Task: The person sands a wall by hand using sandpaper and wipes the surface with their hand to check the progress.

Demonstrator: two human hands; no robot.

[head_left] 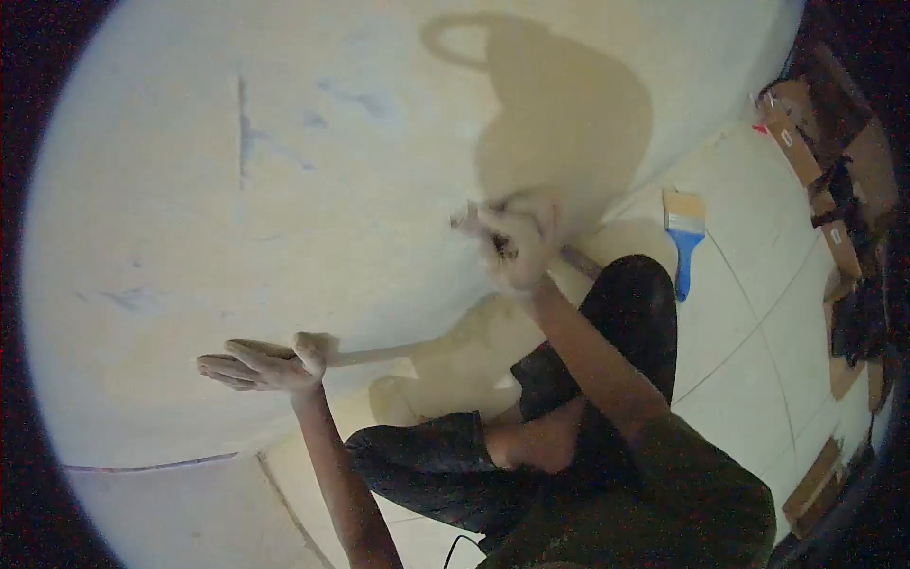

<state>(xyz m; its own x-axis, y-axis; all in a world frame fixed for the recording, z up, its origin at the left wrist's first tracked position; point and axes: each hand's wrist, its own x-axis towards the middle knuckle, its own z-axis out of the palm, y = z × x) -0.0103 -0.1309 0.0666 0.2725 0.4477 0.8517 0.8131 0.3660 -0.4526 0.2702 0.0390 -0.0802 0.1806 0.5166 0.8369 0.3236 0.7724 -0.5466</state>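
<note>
My left hand [261,365], coated in pale dust, is held beside the pale wall [190,237] at the lower left. Its fingers are stretched out and nothing shows in them. Farther right, my right hand [521,242] is also dusty and is closed near the wall surface. A small thing seems to stick out past its fingertips, too blurred to name. The wall bears a thin vertical line and several bluish-grey marks. A large shadow falls on it above my right hand.
A flat paintbrush [683,242] with a blue handle lies on the tiled floor [749,332] right of my bent knee. Cardboard pieces [791,142] and dark items line the far right edge. My crossed legs [436,450] are close to the wall. A thin black cable curves at the bottom.
</note>
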